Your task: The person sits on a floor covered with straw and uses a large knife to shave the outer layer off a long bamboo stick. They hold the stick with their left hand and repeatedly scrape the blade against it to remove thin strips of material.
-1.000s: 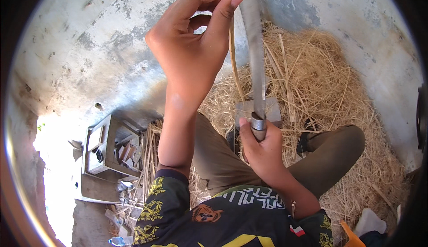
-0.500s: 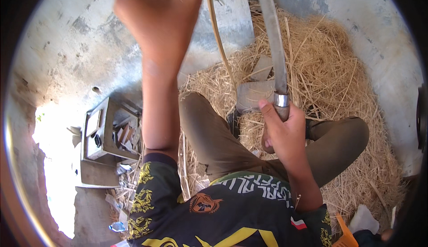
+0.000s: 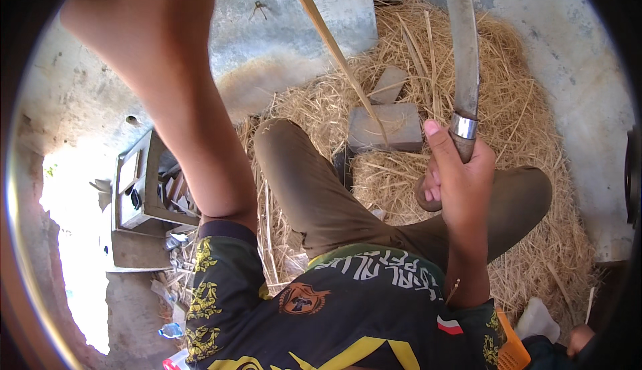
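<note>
My right hand (image 3: 465, 176) is closed round the wooden handle of a machete (image 3: 463, 56), its thumb raised along the side. The long, slightly curved grey blade points away from me, with a shiny metal collar at its base. My left hand (image 3: 144, 19) is raised at the upper left, its fingers beyond the picture's top edge. A long, thin bamboo-like strip (image 3: 332, 46) slants down from the top edge, and its lower end meets a grey block (image 3: 371, 133) in front of my bent legs. Where its upper end is held is out of view.
A heap of straw-like shavings (image 3: 508, 96) surrounds my legs (image 3: 301, 183). Behind the block lies a flat grey piece (image 3: 390, 84). At left stand an open wooden cabinet (image 3: 157, 199) and a plastic bottle (image 3: 171, 330). An orange object (image 3: 511, 346) and another person's hand (image 3: 580, 338) are lower right.
My left hand has moved up and left, its fingers leaving the picture. The strip slants more, its lower end at the block. My right hand and the machete have shifted right.
</note>
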A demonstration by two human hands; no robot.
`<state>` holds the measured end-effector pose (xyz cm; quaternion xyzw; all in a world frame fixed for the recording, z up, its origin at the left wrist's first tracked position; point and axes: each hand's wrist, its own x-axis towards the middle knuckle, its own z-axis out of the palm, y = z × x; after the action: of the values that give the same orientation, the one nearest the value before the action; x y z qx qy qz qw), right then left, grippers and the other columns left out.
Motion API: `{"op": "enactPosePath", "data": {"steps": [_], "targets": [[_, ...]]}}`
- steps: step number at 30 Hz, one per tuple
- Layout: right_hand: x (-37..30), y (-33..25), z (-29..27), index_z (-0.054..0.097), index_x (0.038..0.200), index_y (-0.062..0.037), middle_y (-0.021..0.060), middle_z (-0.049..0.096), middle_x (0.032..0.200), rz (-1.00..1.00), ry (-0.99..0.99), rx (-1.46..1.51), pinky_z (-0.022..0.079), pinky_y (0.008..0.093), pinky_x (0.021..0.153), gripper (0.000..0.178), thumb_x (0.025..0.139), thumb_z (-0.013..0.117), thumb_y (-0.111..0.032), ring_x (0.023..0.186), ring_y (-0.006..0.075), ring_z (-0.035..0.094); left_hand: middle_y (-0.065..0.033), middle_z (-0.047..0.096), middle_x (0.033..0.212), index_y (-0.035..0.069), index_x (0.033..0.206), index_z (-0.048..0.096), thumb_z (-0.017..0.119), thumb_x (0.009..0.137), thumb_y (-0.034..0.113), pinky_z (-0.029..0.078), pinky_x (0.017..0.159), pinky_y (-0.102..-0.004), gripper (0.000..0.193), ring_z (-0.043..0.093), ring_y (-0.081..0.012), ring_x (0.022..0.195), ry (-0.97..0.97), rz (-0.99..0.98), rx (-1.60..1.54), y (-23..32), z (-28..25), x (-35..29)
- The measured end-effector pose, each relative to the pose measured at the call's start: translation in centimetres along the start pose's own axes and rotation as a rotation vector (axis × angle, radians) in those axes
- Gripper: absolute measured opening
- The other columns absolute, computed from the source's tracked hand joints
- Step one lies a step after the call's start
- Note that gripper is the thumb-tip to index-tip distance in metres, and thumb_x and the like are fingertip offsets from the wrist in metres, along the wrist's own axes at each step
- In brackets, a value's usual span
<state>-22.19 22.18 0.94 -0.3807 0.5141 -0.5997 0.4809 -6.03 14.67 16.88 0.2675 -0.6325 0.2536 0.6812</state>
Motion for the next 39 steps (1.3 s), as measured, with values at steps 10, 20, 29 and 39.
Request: {"op": "enactPosePath", "data": {"steps": [10,20,29,39], "targets": [[-2.2,-1.6,1.1,0.061,0.088,-0.0024,-0.0029,0.052,0.057,0.018,-0.105,0.028,0.034,0.0242,0.039,0.025,0.098,0.070,-0.023,0.041,0.0046,0.045,-0.0115,0.073,0.081,-0.001,0.094,0.074,0.076,0.091,0.011,0.057,0.055,-0.0204,0.013,0.068,-0.0110,0.067,-0.102,-0.067,-0.307,-3.5,0.1,-4.0],[-4.7,3.7,2.4,0.060,0.082,-0.0041,-0.0058,0.051,0.062,0.094,-0.300,-0.125,0.034,0.0241,0.050,0.026,0.099,0.068,-0.021,0.057,0.0006,0.042,-0.0107,0.074,0.088,-0.003,0.097,0.075,0.079,0.086,0.001,0.053,0.071,-0.0245,0.013,0.069,-0.0138,0.080,-0.222,0.082,-0.061,-3.3,-1.2,-4.7],[-4.0,-0.6,1.6,0.058,0.084,-0.0042,-0.0048,0.051,0.058,0.203,-0.409,-0.049,0.034,0.0249,0.041,0.027,0.099,0.067,-0.024,0.044,0.0032,0.044,-0.0088,0.075,0.099,-0.001,0.107,0.076,0.074,0.092,0.002,0.057,0.078,-0.0234,0.016,0.070,-0.0112,0.090,-0.337,-0.177,-0.400,-2.9,-1.0,-4.2],[-3.1,0.0,0.2,0.062,0.083,-0.0015,-0.0053,0.049,0.058,0.004,-0.245,-0.199,0.033,0.0271,0.046,0.023,0.097,0.069,-0.019,0.051,0.0021,0.043,-0.0082,0.076,0.100,0.000,0.106,0.077,0.074,0.092,0.003,0.059,0.077,-0.0245,0.015,0.071,-0.0118,0.088,-0.397,-0.111,-0.310,-2.3,-0.1,-3.7]]}}
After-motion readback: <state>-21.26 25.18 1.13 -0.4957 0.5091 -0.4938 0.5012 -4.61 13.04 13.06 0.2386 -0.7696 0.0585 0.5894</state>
